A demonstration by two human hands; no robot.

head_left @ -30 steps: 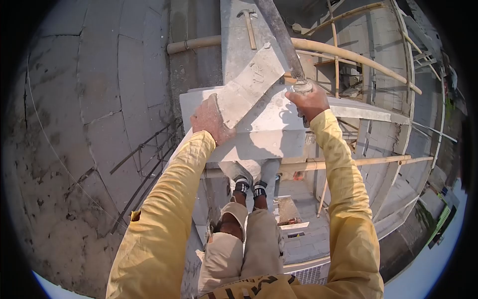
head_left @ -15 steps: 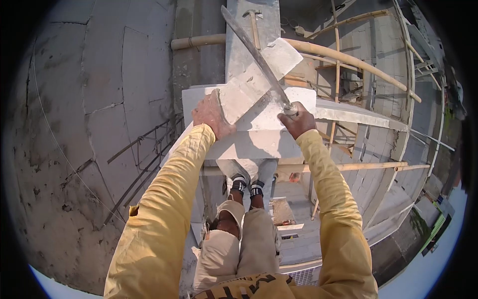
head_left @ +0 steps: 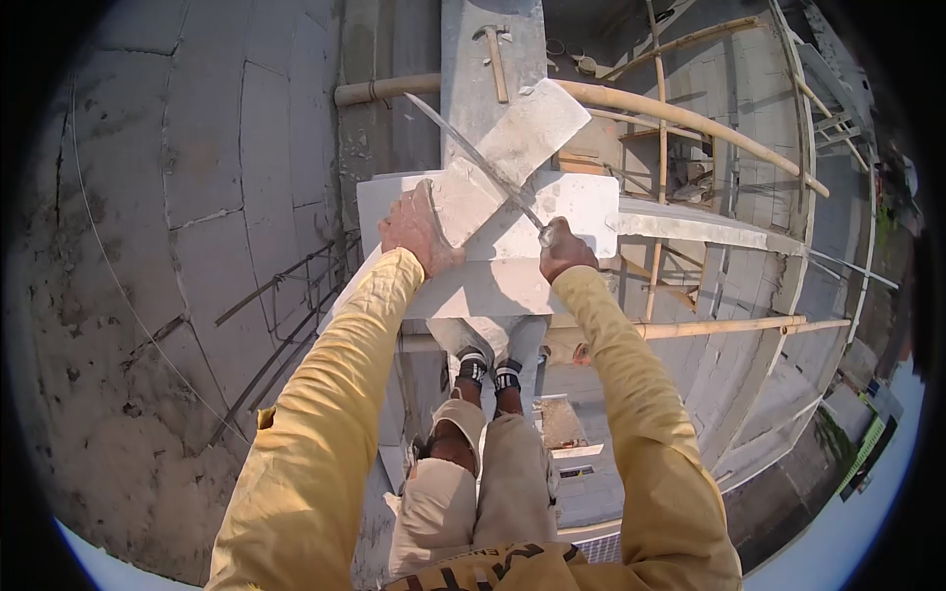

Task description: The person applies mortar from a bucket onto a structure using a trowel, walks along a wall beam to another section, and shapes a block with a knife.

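My right hand (head_left: 565,248) is wrapped around the handle of a long-bladed cutting tool (head_left: 471,153); its teeth or edge are too small to make out. The blade runs up and left across a pale lightweight concrete block (head_left: 532,126). My left hand (head_left: 419,229) presses and grips the block's near left end, thumb toward me. This block lies diagonally on top of a wider white block (head_left: 586,207). A claw hammer (head_left: 496,67) with a wooden handle lies beyond them on a grey plank (head_left: 468,108).
Bamboo poles (head_left: 690,116) cross beyond and to the right of the blocks. A grey block wall (head_left: 202,148) stands on the left, with bent rebar (head_left: 286,295) beside it. My feet (head_left: 490,366) are close below the blocks. Lower levels show through gaps on the right.
My right hand has drawn the tool back toward me and to the left, and the blade now looks narrower, turned more edge-on. My left hand stays on the block.
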